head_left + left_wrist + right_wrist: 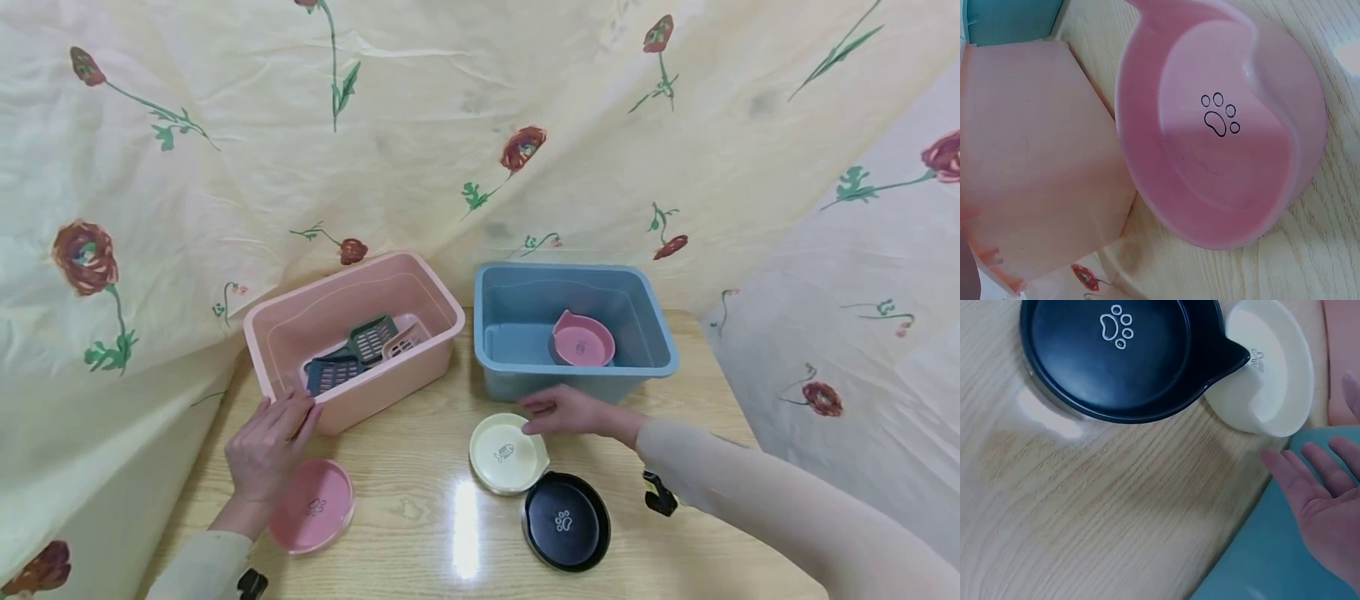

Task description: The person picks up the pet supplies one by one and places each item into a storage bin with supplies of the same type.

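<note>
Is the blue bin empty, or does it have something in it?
Not empty. The blue bin holds one pink bowl on its floor, toward the right; nothing else shows inside.

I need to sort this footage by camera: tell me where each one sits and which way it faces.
Head: worn high, looking forward and down at the table; both hands and sleeves show.
Left wrist: looks down at the pink bowl beside the pink bin; hardly any hand.
Right wrist: looks down at the black bowl and cream bowl; right hand open.
All three bowls also appear in the head view.

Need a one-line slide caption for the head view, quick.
Left hand rests on pink bin; right hand open beside cream bowl.
</note>
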Action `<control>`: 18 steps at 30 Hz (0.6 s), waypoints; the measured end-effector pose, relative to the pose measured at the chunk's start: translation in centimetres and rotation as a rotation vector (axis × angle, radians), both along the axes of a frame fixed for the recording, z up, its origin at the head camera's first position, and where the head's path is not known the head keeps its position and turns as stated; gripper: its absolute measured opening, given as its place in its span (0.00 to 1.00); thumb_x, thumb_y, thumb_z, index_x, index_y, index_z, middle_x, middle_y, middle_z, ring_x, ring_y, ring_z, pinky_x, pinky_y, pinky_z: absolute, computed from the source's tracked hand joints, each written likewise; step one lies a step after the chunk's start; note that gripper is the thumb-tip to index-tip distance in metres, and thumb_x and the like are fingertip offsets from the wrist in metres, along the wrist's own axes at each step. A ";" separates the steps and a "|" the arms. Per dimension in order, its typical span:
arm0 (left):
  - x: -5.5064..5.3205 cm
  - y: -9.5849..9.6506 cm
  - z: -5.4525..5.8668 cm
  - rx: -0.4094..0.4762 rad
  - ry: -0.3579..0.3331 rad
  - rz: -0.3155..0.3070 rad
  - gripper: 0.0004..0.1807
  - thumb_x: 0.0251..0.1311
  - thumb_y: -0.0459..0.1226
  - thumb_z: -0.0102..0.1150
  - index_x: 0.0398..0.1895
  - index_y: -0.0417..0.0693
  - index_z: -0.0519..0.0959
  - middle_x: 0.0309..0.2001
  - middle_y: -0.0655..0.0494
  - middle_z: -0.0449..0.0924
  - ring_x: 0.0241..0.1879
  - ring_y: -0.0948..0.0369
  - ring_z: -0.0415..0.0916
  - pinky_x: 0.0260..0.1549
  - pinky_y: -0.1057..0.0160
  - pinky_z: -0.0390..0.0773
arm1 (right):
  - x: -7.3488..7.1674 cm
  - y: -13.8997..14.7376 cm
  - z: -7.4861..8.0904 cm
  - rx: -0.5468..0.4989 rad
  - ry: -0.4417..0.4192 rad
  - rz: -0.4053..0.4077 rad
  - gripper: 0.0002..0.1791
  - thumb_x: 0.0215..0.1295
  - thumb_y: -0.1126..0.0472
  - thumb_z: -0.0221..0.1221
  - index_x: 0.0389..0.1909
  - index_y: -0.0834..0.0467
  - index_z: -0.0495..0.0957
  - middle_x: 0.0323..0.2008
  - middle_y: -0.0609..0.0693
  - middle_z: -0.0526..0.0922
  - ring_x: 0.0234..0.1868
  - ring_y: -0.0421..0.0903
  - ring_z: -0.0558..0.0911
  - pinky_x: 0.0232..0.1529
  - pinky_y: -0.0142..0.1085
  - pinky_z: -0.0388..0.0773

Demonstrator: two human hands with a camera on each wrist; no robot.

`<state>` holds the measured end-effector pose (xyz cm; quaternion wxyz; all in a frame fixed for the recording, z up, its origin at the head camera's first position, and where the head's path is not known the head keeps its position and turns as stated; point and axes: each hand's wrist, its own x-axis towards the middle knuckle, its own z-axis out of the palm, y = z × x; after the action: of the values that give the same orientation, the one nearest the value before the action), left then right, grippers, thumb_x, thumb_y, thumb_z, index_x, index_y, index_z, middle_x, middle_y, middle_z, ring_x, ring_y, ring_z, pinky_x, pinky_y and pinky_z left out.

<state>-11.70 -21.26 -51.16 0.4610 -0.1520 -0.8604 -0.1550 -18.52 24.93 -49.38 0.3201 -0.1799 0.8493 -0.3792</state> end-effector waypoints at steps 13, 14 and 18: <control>0.2 0.1 0.1 0.004 -0.033 0.010 0.25 0.80 0.54 0.55 0.37 0.46 0.90 0.43 0.42 0.91 0.41 0.43 0.91 0.43 0.36 0.89 | -0.5 -2.0 -1.4 0.091 -0.149 -0.054 0.34 0.72 0.57 0.70 0.74 0.66 0.72 0.68 0.66 0.79 0.66 0.60 0.80 0.48 0.52 0.91; 0.2 0.0 0.1 0.002 -0.034 0.010 0.24 0.80 0.54 0.55 0.38 0.46 0.90 0.43 0.41 0.91 0.42 0.43 0.91 0.42 0.36 0.89 | -0.6 -2.2 -1.5 0.097 -0.144 -0.042 0.34 0.72 0.58 0.70 0.74 0.66 0.72 0.68 0.67 0.79 0.66 0.60 0.81 0.46 0.52 0.91; 0.3 -0.1 0.2 -0.001 -0.043 0.017 0.26 0.81 0.54 0.53 0.37 0.46 0.90 0.43 0.41 0.91 0.42 0.43 0.91 0.42 0.37 0.89 | -0.9 -3.1 -1.6 0.130 -0.114 0.002 0.34 0.71 0.60 0.71 0.73 0.68 0.72 0.66 0.69 0.79 0.64 0.60 0.81 0.38 0.49 0.92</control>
<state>-11.37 -21.33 -50.94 0.4438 -0.1413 -0.8714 -0.1540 -19.43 21.81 -50.99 0.3795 -0.1376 0.8523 -0.3326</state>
